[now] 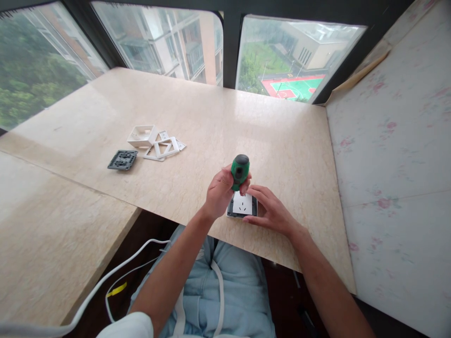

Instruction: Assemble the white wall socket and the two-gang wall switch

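My left hand (221,190) is wrapped round the green and black handle of a screwdriver (240,172), which stands upright over the wall socket (243,204). The socket lies on the stone sill, its white face with slots up and a dark frame around it. The screwdriver's tip is hidden behind the handle and hand. My right hand (270,210) grips the socket from its right side, thumb at the near edge and fingers at the far edge.
Further left on the sill (197,112) lie a white mounting box (142,135), several white frame pieces (165,148) and a dark grey socket part (122,160). A papered wall (394,164) bounds the right side. White cables (116,272) hang below the sill's front edge at left.
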A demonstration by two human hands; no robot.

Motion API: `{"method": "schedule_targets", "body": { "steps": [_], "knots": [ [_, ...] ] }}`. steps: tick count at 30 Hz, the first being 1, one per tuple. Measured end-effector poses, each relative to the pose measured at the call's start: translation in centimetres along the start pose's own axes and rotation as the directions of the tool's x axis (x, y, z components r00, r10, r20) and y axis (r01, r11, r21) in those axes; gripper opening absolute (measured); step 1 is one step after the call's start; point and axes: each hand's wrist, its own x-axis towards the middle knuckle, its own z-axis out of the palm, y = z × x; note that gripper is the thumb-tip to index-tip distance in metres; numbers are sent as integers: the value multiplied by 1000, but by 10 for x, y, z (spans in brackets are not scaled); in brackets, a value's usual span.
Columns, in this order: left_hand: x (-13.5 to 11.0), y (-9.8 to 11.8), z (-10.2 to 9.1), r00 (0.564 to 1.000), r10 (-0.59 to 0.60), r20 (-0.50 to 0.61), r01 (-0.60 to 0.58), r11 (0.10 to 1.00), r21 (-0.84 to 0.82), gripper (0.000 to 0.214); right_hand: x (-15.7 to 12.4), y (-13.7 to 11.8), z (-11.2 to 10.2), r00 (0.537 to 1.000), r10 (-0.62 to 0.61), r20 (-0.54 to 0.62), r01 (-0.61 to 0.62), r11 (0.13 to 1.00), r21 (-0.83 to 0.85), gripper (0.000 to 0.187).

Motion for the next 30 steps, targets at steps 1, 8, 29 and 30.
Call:
{"method": "schedule_targets", "body": {
  "steps": [1,8,29,30],
  "knots": [
    [1,1,0,1000,-13,6,13,1000,-5,63,0,0,0,1000,-1,-2,1,1000,-1,70],
    [5,2,-1,997,-26,77,30,998,-46,73,0,-1,-1,1000,-3,-9,3,1000,-6,67],
    [2,5,-9,991,-58,-124,53,998,-46,70,-1,1,0,1000,5,-1,-5,1000,-17,70],
    [1,4,-9,990,-59,-128,55,998,-36,68,-1,1,1,1000,5,-3,-5,1000,-17,70]
  ]
}}
